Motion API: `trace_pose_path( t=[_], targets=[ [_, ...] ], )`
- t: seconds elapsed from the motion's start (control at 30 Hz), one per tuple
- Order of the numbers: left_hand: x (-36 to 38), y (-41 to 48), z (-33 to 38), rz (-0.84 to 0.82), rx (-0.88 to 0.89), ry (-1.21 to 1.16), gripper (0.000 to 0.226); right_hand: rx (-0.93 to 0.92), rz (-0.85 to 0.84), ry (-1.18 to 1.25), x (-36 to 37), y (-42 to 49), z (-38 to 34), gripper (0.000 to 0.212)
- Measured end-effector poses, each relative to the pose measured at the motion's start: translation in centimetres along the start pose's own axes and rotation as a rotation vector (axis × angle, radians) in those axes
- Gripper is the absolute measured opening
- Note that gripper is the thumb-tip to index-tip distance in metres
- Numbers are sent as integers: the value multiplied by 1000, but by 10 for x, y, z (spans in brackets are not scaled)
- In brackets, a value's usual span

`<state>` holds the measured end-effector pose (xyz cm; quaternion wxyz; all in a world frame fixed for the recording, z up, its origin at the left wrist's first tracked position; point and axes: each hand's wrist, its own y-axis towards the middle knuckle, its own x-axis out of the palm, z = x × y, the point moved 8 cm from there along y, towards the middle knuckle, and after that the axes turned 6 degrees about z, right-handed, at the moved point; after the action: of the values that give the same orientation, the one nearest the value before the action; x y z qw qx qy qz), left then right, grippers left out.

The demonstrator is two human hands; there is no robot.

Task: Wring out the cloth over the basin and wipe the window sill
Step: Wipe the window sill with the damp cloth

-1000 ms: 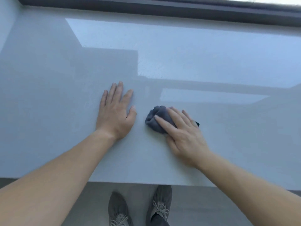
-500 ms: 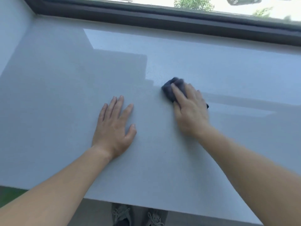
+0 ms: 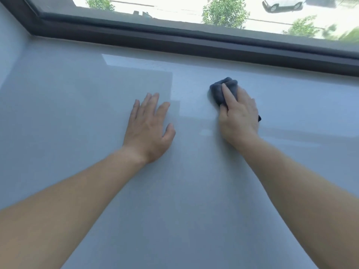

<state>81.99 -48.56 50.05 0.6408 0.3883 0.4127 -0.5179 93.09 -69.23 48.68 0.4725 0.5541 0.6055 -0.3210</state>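
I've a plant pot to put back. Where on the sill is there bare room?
The sill is bare from the left wall to the left hand, and right of the right hand up to the window frame. Crowded only mid-sill, where that hand presses the cloth; the gap between hands is narrow.

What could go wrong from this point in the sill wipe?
1. The dark grey cloth is bunched into a small wad under the right hand, so each pass probably covers only a narrow strip and could leave gaps or streaks on the window sill.
2. The left hand lies flat on the glossy sill and may leave prints.
3. The wad may miss the edge along the window frame.
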Motion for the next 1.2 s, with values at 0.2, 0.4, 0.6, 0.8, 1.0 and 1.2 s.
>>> trace_pose_path(
  t=[0.2, 0.4, 0.6, 0.8, 1.0, 1.2],
  targets=[
    [20, 26, -14, -31, -45, 126, 74, -444, -195, -13, 19, -32, -42, 55],
    [18, 26, -12, -44, -31, 123, 75, -83, 36, -24, 13, 74, -21, 52],
    [19, 27, -12, -13, -22, 121, 72, -408, -118, -10, 47, 60, -94, 54],
    [18, 27, -13, -13, -16, 120, 72, -249, -8, -45, 18, 82, -31, 56],
    [20, 27, -12, -23, -19, 133, 73, 14, 72, -64, -9, 88, 38, 52],
    [19, 27, -12, -15, -19, 126, 73, -281, -100, -44, 3, 37, 12, 57]
  ],
)
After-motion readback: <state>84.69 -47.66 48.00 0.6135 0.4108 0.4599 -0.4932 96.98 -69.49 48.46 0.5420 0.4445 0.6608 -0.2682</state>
